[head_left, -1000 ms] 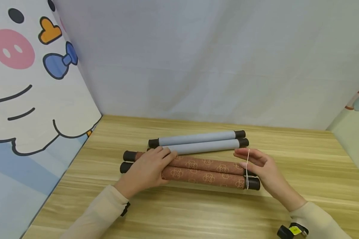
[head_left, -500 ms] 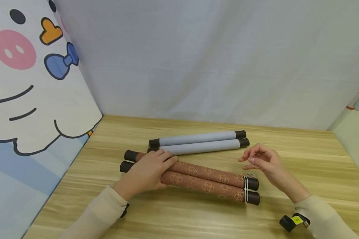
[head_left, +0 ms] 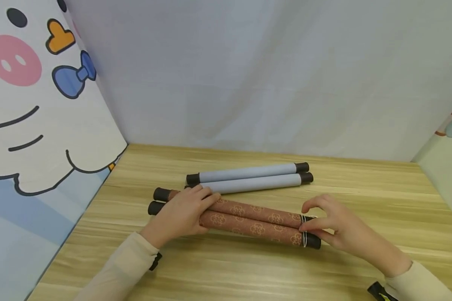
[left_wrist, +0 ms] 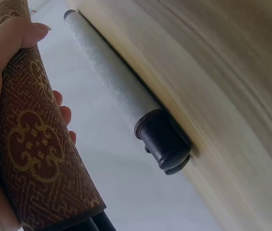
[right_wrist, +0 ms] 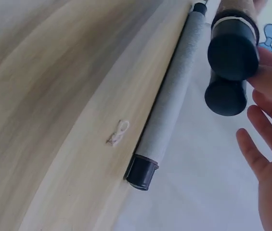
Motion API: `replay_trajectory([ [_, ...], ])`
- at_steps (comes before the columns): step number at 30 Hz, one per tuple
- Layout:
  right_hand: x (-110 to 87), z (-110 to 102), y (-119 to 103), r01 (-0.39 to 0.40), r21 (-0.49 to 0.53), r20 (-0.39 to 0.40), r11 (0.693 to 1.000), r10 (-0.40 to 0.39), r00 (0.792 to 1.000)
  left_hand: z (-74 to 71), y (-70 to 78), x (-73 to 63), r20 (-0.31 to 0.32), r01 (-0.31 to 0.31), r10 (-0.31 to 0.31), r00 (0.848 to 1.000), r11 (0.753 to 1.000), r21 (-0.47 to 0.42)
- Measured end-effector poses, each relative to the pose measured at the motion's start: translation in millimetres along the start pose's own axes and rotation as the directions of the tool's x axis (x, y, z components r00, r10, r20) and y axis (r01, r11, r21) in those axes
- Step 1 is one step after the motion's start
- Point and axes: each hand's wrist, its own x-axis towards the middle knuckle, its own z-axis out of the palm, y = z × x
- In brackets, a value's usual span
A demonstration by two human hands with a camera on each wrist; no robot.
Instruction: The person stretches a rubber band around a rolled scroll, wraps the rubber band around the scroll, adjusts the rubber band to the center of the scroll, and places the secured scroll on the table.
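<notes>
My left hand (head_left: pixel 182 211) grips a brown scroll (head_left: pixel 245 225) near its left end. The scroll has gold flower patterns, black knobs and two rolls lying side by side; the left wrist view shows my thumb across its cloth (left_wrist: pixel 34 149). White string (head_left: pixel 304 239) is wound round both rolls at the right end. There my right hand (head_left: pixel 346 228) has its thumb tip at the string and its index finger bent above. In the right wrist view the other fingers (right_wrist: pixel 265 125) are spread beside the black knobs (right_wrist: pixel 232 55).
Behind the brown scroll lies a pale blue-grey scroll (head_left: pixel 248 184) with black ends, on the wooden table (head_left: pixel 218 271). A small white string loop (right_wrist: pixel 119 132) shows against the table. White cloth (head_left: pixel 267 83) hangs behind, and a cartoon-print panel (head_left: pixel 52 138) stands at the left.
My right hand let go of the raised string and drew back right, then came back to the scroll's right end. That end dropped toward the front, then rose slightly. My left hand keeps its grip.
</notes>
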Motion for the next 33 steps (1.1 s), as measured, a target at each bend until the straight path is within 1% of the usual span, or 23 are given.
replay_trajectory([
  [2, -0.7, 3, 0, 0.032, -0.059, 0.016, 0.998, -0.031, 0.999, 1.2, 1.1, -0.5, 0.013, 0.004, -0.003, 1.000, 1.000, -0.012],
  [3, -1.0, 5, 0, 0.050, -0.080, 0.007, 0.996, -0.050, 0.999, 2.2, 1.6, -1.0, 0.018, 0.006, -0.006, 1.000, 1.000, -0.017],
  [5, -2.1, 10, -1, 0.045, -0.100, -0.021, 0.994, -0.047, 0.999, 4.9, 1.1, -2.7, 0.026, 0.019, -0.018, 0.999, 1.000, -0.023],
  [7, -3.8, 16, -4, -0.023, -0.086, -0.081, 0.996, 0.016, 0.997, 6.3, 0.6, -4.2, 0.026, 0.031, -0.030, 0.999, 0.999, -0.027],
  [8, -4.9, 20, -7, -0.080, -0.063, -0.121, 0.995, 0.072, 0.990, 6.4, 0.5, -4.4, 0.022, 0.031, -0.031, 0.999, 0.999, -0.019],
  [9, -5.8, 23, -9, -0.149, -0.026, -0.161, 0.988, 0.143, 0.977, 5.4, 0.9, -4.3, 0.016, 0.027, -0.027, 1.000, 1.000, -0.014],
  [10, -6.5, 27, -12, -0.231, 0.012, -0.191, 0.973, 0.229, 0.955, 3.8, 1.8, -3.8, 0.009, 0.020, -0.020, 1.000, 1.000, -0.006],
  [11, -6.7, 30, -15, -0.326, 0.058, -0.216, 0.944, 0.330, 0.919, 1.6, 3.4, -2.6, 0.001, 0.008, -0.008, 1.000, 1.000, 0.004],
  [12, -6.0, 31, -18, -0.422, 0.110, -0.226, 0.900, 0.436, 0.871, -0.8, 5.5, -1.7, -0.006, -0.003, 0.003, 1.000, 1.000, 0.018],
  [13, -4.9, 34, -19, -0.499, 0.171, -0.238, 0.850, 0.527, 0.816, -2.9, 7.5, -0.6, -0.015, -0.014, 0.014, 1.000, 0.999, 0.032],
  [15, -1.2, 35, -22, -0.629, 0.291, -0.218, 0.721, 0.690, 0.690, -6.7, 11.5, 1.4, -0.028, -0.035, 0.036, 0.999, 0.998, 0.053],
  [16, 0.9, 35, -23, -0.670, 0.359, -0.198, 0.649, 0.755, 0.625, -7.5, 12.8, 2.1, -0.031, -0.041, 0.043, 0.999, 0.997, 0.062],
  [17, 2.9, 34, -24, -0.699, 0.419, -0.171, 0.580, 0.806, 0.566, -8.0, 13.8, 2.6, -0.032, -0.045, 0.047, 0.998, 0.997, 0.067],
  [18, 4.7, 34, -24, -0.706, 0.468, -0.144, 0.532, 0.834, 0.533, -8.2, 14.2, 2.6, -0.031, -0.045, 0.047, 0.998, 0.996, 0.076],
  [19, 5.6, 33, -24, -0.705, 0.507, -0.113, 0.495, 0.850, 0.515, -8.4, 14.7, 2.6, -0.029, -0.047, 0.049, 0.998, 0.996, 0.081],
  [20, 6.4, 32, -24, -0.705, 0.531, -0.080, 0.470, 0.856, 0.511, -8.1, 14.9, 2.6, -0.027, -0.051, 0.054, 0.998, 0.995, 0.089],
  [22, 7.1, 30, -23, -0.706, 0.549, -0.014, 0.448, 0.849, 0.528, -7.8, 14.8, 2.3, -0.031, -0.061, 0.065, 0.997, 0.993, 0.104],
  [24, 6.8, 28, -22, -0.711, 0.527, 0.049, 0.466, 0.818, 0.573, -7.7, 14.6, 2.2, -0.043, -0.074, 0.080, 0.996, 0.990, 0.117],
  [27, 5.7, 25, -20, -0.721, 0.488, 0.149, 0.493, 0.767, 0.625, -6.6, 15.0, 2.7, -0.066, -0.093, 0.101, 0.993, 0.988, 0.120],
  [29, 5.4, 23, -20, -0.713, 0.470, 0.215, 0.520, 0.716, 0.664, -4.7, 15.5, 2.9, -0.068, -0.101, 0.108, 0.992, 0.989, 0.105],
  [30, 5.5, 23, -21, -0.713, 0.446, 0.243, 0.541, 0.693, 0.678, -3.5, 15.7, 2.9, -0.065, -0.103, 0.109, 0.992, 0.990, 0.094],
  [32, 6.5, 21, -24, -0.698, 0.391, 0.286, 0.599, 0.642, 0.711, -1.6, 16.0, 2.8, -0.053, -0.092, 0.095, 0.994, 0.993, 0.070],
  [33, 7.2, 20, -25, -0.684, 0.346, 0.294, 0.642, 0.619, 0.729, -0.7, 15.7, 2.5, -0.045, -0.079, 0.082, 0.996, 0.995, 0.058],
])
